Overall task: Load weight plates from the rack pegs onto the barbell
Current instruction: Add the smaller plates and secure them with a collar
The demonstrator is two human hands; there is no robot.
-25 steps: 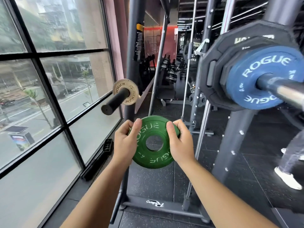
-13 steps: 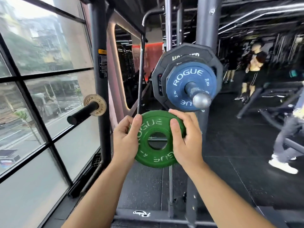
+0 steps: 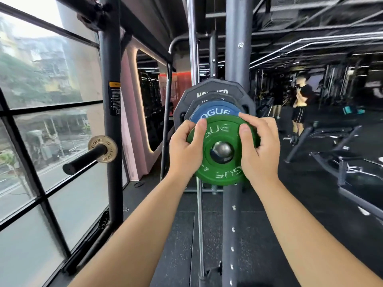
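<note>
1. Gripping 1 green plate (image 3: 219, 175) by its rim, the left hand (image 3: 186, 150) and right hand (image 3: 259, 150) curl their fingers behind it, thumbs on its face. White letters read "OGUE".
2. The steel barbell end (image 3: 222, 151) shows through its hole.
3. Behind sit 1 blue plate (image 3: 215, 110), also "OGUE", and 2 black plates (image 3: 211, 85).
4. Left, 1 tan plate (image 3: 110, 151) marked "OGUE" sits on a rack peg (image 3: 83, 160).

Four plates are stacked at the one barbell end (image 3: 221, 151): one green plate (image 3: 219, 172), one blue plate (image 3: 215, 112), a smaller black plate (image 3: 195, 104) and a larger black plate (image 3: 211, 87). One tan plate (image 3: 103, 149) sits on a single rack peg (image 3: 83, 160). Two hands, the left hand (image 3: 184, 150) and the right hand (image 3: 259, 150), grip the green one.
</note>
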